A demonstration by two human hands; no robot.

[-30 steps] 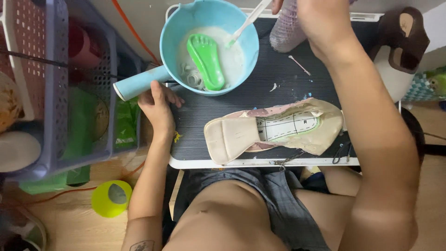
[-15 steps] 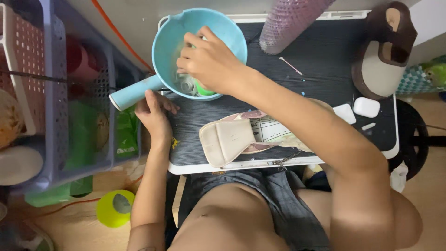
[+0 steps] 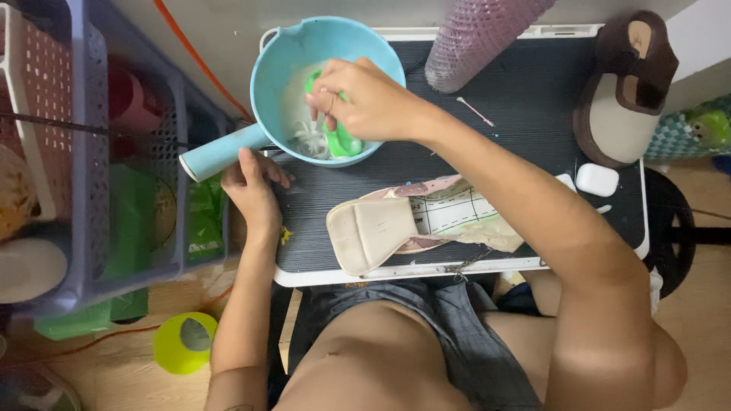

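A light blue bowl (image 3: 268,72) with a long handle stands at the back left of the black table (image 3: 525,144) and holds foamy water. A green foot-shaped piece (image 3: 344,141) lies in it. My right hand (image 3: 367,99) reaches into the bowl above the green piece, fingers pinched on a thin white stick-like tool (image 3: 320,120); its working end is hidden. My left hand (image 3: 255,186) rests on the table's left edge just under the bowl's handle, holding nothing. A beige shoe insole (image 3: 373,232) lies on a printed paper (image 3: 453,209) near the front edge.
A purple textured cylinder (image 3: 474,38) stands behind the bowl. A brown and beige slipper (image 3: 624,95), a small white case (image 3: 598,180) and a cotton swab (image 3: 476,112) lie at the right. A purple plastic basket rack (image 3: 91,152) stands left of the table, a yellow-green round thing (image 3: 185,342) on the floor.
My right arm came down from the back of the table into the bowl and now works over the green piece with the white tool. My left hand stayed by the handle.
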